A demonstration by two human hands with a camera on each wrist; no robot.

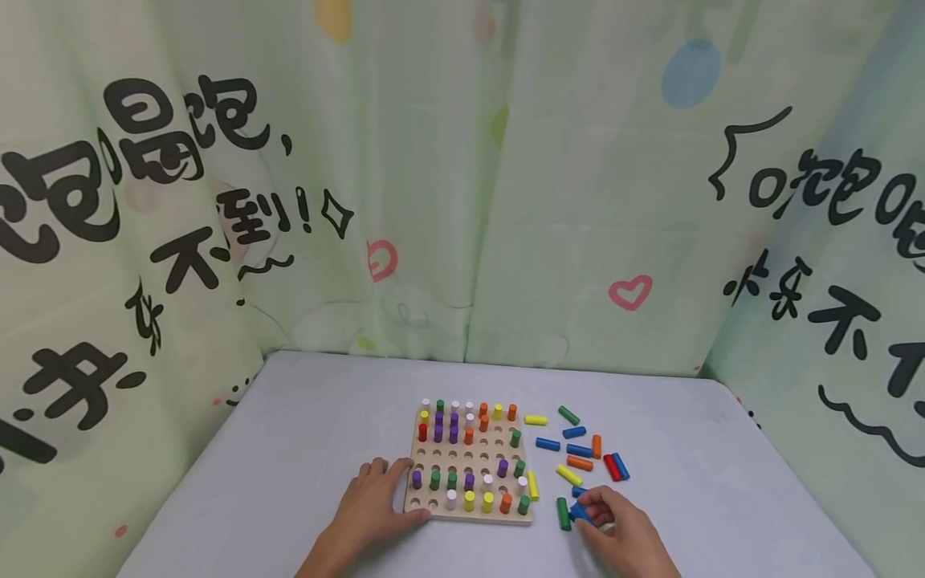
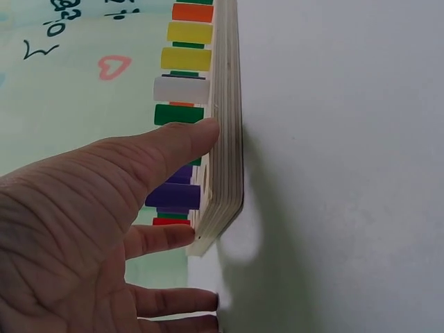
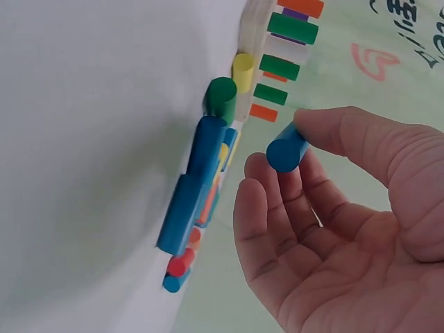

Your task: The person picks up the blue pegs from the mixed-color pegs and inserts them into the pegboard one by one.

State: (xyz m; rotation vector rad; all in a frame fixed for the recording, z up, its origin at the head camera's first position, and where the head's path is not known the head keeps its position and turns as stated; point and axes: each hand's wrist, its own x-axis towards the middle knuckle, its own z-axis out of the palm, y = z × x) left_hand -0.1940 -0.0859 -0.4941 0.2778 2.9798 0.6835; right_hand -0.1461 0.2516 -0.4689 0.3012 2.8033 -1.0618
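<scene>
A square wooden pegboard (image 1: 470, 454) lies on the table, with colored pegs standing in many of its holes. My left hand (image 1: 373, 502) rests against its near-left corner. In the left wrist view the thumb (image 2: 187, 139) lies straight along the board's layered edge, and the index finger touches the side. Right of the board, my right hand (image 1: 621, 526) pinches a blue peg (image 3: 286, 151) between thumb and fingertips, held above the tabletop. A green peg (image 1: 564, 514) lies just left of that hand. Another blue peg (image 1: 579, 491) lies partly hidden behind the fingers.
Loose pegs are scattered right of the board: a yellow peg (image 1: 533, 486) beside its edge, a red peg (image 1: 612, 467), an orange peg (image 1: 580, 463) and several others. The white table (image 1: 303, 425) ends at a printed pale green curtain (image 1: 549, 241).
</scene>
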